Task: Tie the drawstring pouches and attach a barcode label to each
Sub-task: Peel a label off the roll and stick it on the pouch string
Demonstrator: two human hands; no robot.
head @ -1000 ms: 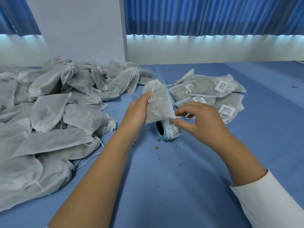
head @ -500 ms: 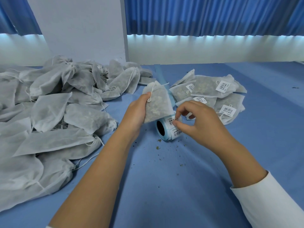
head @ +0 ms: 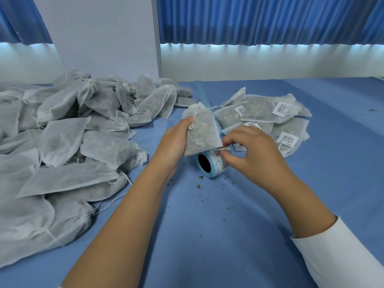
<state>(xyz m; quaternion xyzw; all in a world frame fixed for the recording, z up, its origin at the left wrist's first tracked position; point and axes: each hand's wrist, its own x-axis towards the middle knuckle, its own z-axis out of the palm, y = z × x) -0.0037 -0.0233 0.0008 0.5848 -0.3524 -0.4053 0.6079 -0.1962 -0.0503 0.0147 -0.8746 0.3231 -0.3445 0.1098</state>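
My left hand grips a white drawstring pouch filled with dried herbs, held upright above the table. Just below it lies a roll of barcode labels on blue backing, its dark core facing me. My right hand pinches a barcode label at the top of the roll, next to the pouch's lower right corner. A small stack of labelled pouches lies behind my right hand.
A big heap of unlabelled white pouches covers the left side of the blue table. Herb crumbs are scattered near the roll. A strip of blue backing paper trails toward the white wall and blue curtains.
My right hand's fingers have lifted a label partly off the roll, up toward the pouch's corner. The left hand and pouch have hardly moved.
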